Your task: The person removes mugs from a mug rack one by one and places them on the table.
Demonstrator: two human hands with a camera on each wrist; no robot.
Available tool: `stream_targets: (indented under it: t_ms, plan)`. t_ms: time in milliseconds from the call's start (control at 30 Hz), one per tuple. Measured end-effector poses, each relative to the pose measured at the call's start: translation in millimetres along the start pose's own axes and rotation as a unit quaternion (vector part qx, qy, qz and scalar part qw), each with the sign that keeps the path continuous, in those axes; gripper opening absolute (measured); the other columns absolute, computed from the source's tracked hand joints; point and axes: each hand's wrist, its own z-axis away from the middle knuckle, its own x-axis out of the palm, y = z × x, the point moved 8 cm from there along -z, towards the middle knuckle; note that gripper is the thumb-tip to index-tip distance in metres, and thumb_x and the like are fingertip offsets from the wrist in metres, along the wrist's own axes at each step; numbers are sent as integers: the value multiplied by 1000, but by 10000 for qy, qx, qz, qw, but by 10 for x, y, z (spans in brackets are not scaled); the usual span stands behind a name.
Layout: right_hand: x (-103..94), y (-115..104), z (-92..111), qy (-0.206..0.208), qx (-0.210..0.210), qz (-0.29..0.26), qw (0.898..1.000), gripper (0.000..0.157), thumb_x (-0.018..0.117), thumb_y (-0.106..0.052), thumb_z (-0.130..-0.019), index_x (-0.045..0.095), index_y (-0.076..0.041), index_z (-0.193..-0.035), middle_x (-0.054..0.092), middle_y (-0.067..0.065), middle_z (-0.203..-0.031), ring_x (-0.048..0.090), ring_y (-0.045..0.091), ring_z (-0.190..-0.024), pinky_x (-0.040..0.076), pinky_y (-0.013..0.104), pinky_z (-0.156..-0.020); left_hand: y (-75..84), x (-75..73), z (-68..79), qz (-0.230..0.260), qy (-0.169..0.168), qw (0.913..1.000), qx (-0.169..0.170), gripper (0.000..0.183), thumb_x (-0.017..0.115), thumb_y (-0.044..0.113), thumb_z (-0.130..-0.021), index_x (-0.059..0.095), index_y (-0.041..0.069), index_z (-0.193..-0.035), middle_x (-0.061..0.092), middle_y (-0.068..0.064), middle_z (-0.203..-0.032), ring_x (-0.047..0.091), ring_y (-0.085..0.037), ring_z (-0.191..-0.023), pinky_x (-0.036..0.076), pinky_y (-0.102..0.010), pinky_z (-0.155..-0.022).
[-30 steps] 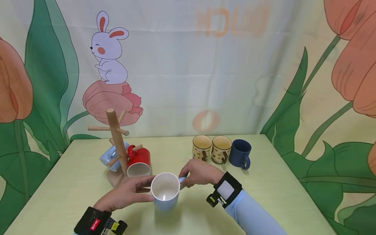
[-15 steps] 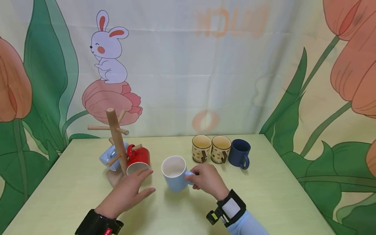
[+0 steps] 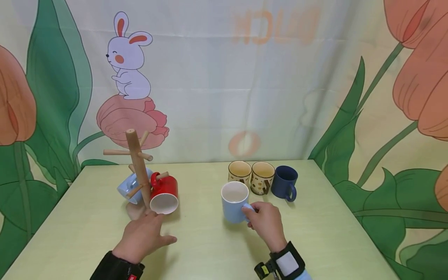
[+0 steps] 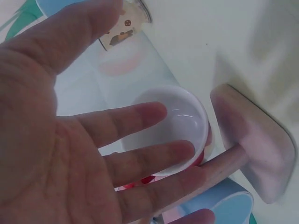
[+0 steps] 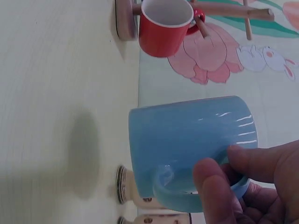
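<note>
Right hand (image 3: 267, 223) pinches the handle (image 5: 177, 201) of the blue mug (image 3: 232, 206), upright above the table (image 3: 199, 249), nearer than the beige mugs (image 3: 261, 182) at its far edge; left hand (image 3: 143, 237), spread, is by the red mug (image 3: 168, 190) on the rack (image 3: 141, 171) towards the far left corner, contact unclear

We take this for a staged filming corner, perhaps a lab's or studio's; we cannot tell which building it is in. A creased cloth backdrop (image 3: 196, 97) fills the wall behind the pale table (image 3: 196, 252), printed with big tulips (image 3: 423, 81) and a cartoon rabbit (image 3: 131, 70), with faint orange lettering (image 3: 276, 27) on it. The mugs (image 3: 232, 213) and wooden mug rack (image 3: 138, 167) suggest a kitchen, but the black bands (image 3: 115, 267) with devices on the person's wrists look like recording gear.
</note>
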Motion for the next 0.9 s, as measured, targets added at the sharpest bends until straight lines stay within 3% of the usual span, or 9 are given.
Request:
stream_targets:
  t_ms: [300,600,900]
  plan:
    - [-352,315,49,658,460,179,9966,21,72,-22,-90,73,-3,-82,67,8,-66,61,13,-52,47,29,-49,-74,46,-14,136,-174,9996,-177,82,86,47,-72,56,6,-137,55,-19,-136,54,-43,-117,48,-68,-84]
    - [-699,649,106,1174,911,174,9887,25,70,-23,-92,74,1,-87,70,11,-72,65,15,-55,48,28,-51,-94,64,-25,75,-257,9995,-191,84,85,49,-73,54,6,-139,55,-19,-136,54,-44,-118,47,-68,-85]
    - [-928,885,114,1611,1083,457,9799,28,67,-23,-93,73,4,-90,70,10,-71,63,13,-54,41,30,-57,-110,69,-14,102,-208,9996,-154,84,85,49,-73,55,6,-138,56,-20,-135,55,-44,-118,48,-67,-85]
